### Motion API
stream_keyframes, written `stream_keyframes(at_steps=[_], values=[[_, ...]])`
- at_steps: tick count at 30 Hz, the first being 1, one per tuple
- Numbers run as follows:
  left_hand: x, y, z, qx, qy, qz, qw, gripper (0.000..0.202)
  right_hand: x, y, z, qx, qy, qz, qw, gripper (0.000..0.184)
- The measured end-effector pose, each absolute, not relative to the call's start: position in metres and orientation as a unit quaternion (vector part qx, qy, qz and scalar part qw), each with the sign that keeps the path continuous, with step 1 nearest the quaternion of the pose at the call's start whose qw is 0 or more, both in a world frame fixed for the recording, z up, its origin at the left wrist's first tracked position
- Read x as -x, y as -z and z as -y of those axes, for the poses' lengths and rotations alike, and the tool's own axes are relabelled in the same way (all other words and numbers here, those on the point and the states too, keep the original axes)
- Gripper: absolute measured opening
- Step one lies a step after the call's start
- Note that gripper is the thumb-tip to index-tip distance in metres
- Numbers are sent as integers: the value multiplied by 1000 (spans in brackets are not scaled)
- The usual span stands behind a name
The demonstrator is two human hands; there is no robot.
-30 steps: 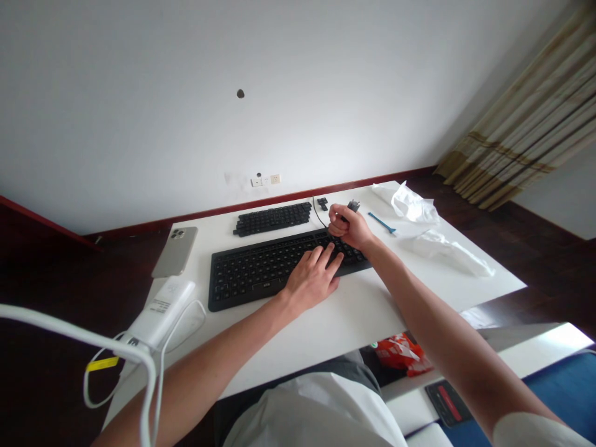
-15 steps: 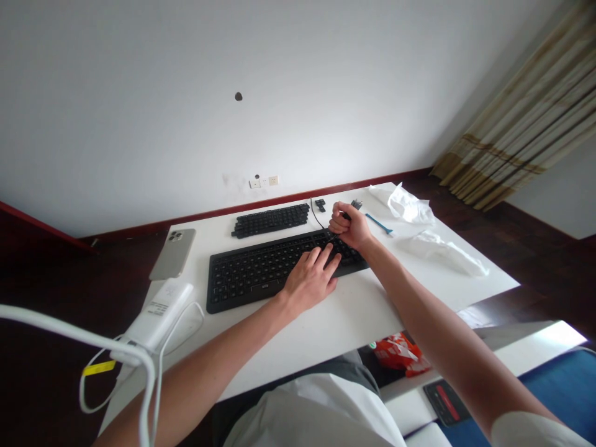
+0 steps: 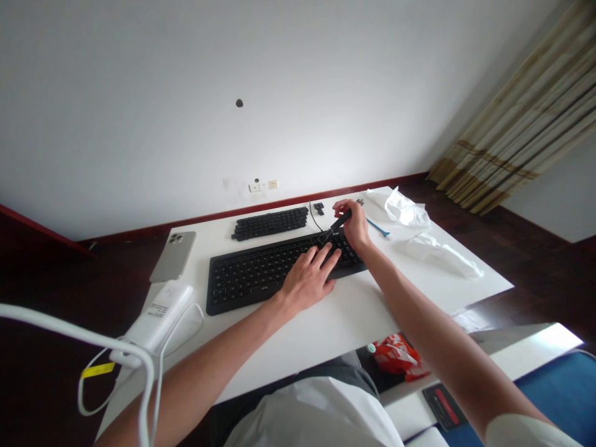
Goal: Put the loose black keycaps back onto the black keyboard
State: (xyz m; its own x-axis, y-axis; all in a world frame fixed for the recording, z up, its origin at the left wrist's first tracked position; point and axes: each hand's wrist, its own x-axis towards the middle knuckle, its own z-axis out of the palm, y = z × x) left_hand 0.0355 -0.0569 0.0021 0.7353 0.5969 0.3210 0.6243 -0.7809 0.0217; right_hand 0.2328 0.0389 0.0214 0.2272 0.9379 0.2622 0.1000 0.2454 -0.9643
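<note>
A black keyboard (image 3: 251, 273) lies on the white table, with many of its key positions looking bare of caps. My left hand (image 3: 310, 273) rests flat on its right half, fingers spread. My right hand (image 3: 354, 226), above the keyboard's far right part, is closed around a black keycap puller (image 3: 342, 218). The puller tilts down, and its wire loops touch or hover just over the keys near my left fingertips; I cannot tell which. Behind the keyboard, black keycaps (image 3: 272, 222) are laid out in rows, and a few more keycaps (image 3: 319, 208) sit to their right.
A blue stick-like tool (image 3: 378, 228) and crumpled white wrappers (image 3: 405, 208) lie to the right. At the left are a phone (image 3: 174, 257) and a white power bank or adapter (image 3: 156, 316) with cables. A red packet (image 3: 398, 355) shows under the table's front edge.
My right hand has turned and loosened slightly, showing more of the puller's handle and its wire end over the keys. My left hand stays in place on the keyboard.
</note>
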Motion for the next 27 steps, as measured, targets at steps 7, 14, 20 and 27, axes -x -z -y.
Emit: stream_keyframes(at_steps=[7,14,20,27], values=[[-23,-14,36,872,286,393,64,80,-225,-26,-28,507,-314,565,571,64],[-12,2,13,842,334,424,-16,67,-193,-21,-12,383,-433,674,460,50],[-4,5,-1,753,356,512,-211,42,-222,-35,-17,439,-303,774,342,42],[-2,1,0,738,360,517,-241,35,-264,-45,-24,495,-295,793,200,36]])
